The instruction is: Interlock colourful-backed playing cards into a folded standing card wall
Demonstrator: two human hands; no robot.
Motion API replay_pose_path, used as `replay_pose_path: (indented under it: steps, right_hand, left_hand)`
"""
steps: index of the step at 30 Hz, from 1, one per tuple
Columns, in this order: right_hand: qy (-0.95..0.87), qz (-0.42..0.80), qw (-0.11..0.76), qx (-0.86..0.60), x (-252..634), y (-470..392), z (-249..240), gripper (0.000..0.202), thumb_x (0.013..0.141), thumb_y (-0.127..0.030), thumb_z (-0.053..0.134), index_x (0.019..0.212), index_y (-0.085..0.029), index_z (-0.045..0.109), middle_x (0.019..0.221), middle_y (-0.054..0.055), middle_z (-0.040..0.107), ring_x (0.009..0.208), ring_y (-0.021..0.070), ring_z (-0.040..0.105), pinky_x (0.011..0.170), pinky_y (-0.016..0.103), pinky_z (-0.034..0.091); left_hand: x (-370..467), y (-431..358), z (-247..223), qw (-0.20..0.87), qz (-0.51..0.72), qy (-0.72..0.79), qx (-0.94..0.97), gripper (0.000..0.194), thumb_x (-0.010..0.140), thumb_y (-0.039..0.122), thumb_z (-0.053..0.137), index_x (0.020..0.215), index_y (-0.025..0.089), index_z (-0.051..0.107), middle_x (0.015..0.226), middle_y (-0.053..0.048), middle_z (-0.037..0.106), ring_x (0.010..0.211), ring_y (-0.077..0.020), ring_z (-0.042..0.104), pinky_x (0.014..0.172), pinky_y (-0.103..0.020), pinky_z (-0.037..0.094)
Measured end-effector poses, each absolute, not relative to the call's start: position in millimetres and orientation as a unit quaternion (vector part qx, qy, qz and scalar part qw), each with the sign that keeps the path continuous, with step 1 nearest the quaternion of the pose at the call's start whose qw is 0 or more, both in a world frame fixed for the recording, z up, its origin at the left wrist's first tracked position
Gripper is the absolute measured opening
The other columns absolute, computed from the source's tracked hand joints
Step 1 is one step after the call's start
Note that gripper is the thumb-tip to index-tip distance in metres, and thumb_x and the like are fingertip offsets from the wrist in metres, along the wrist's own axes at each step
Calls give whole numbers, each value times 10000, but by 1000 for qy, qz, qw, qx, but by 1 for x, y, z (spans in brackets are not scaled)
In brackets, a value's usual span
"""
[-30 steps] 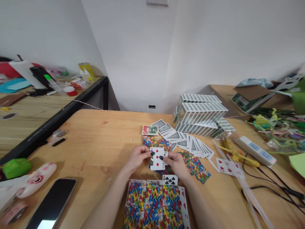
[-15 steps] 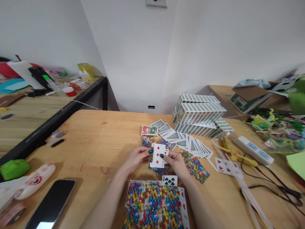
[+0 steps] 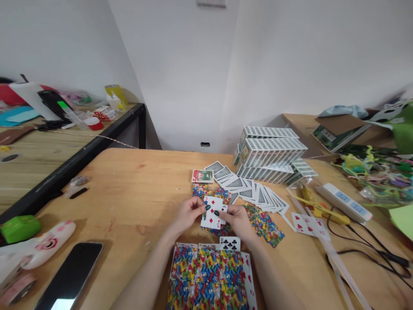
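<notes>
Both my hands hold playing cards over the middle of the table. The three of diamonds (image 3: 212,219) faces me, and a four with a black pip (image 3: 224,209) peeks out behind its right edge. My left hand (image 3: 190,215) is closed on the left side of the cards, thumb on the front. From the right, my right hand (image 3: 237,219) pinches them, its thumb across the front card. Below them lies a block of cards covered in colourful patterned pieces (image 3: 208,275), with a ten of clubs (image 3: 230,243) at its top edge and a heart card (image 3: 248,275) along its right side.
Fanned face-down cards (image 3: 248,189) and a card box (image 3: 202,176) lie beyond my hands. Stacked striped boxes (image 3: 274,150) stand at the back. To the right are a yellow glue gun (image 3: 322,211), a power strip (image 3: 346,201) and cables; a phone (image 3: 69,275) lies left.
The cards in my hands have shifted slightly left and down, and the three of diamonds now tilts a little. My left thumb has moved further over the front card.
</notes>
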State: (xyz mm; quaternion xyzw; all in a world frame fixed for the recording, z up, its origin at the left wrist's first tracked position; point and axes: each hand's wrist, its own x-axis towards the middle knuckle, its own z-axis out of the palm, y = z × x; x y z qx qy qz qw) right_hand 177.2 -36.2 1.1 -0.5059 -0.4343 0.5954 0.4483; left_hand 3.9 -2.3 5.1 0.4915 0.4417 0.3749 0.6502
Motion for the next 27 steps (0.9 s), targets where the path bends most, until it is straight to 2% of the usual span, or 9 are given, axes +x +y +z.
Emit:
replay_pose_path:
  steps: [4,10,15,21,27]
  right_hand:
    - [-437,613,435,-494,178,-36,4,327,575,-449,716,531,-148,597,444,3,587,388,121,500,396,232,383]
    - [-425,612,458,-484,177,-38,4,300,599,-416,712,547,-149,587,464,-11,576,415,104,479,428,224,374]
    - [-410,578,494,-504,176,-40,1,316,587,-408,724,521,-152,553,489,-15,549,465,103,450,459,226,356]
    - [-418,559,500,-512,177,-40,1,352,584,-401,728,478,-152,504,472,-28,505,468,92,419,471,223,340]
    - [-425,595,476,-489,177,-37,5,331,586,-443,717,574,-150,563,496,-18,549,452,100,449,454,225,363]
  left_hand:
    - [7,-4,5,611,374,444,538,270,672,359,628,621,166,445,548,59,446,504,-76,390,496,-189,318]
    - [6,-4,5,591,356,420,589,248,745,368,540,653,176,413,576,66,381,520,-77,350,498,-190,290]
    - [2,-2,9,584,304,406,634,278,740,377,533,604,162,423,568,59,343,533,-82,313,504,-205,257]
    - [1,-3,5,562,306,414,647,298,742,359,525,568,166,380,549,66,312,524,-77,282,492,-203,232]
    - [2,-5,6,592,327,405,615,302,728,362,542,573,165,374,538,72,305,508,-69,267,474,-194,217]
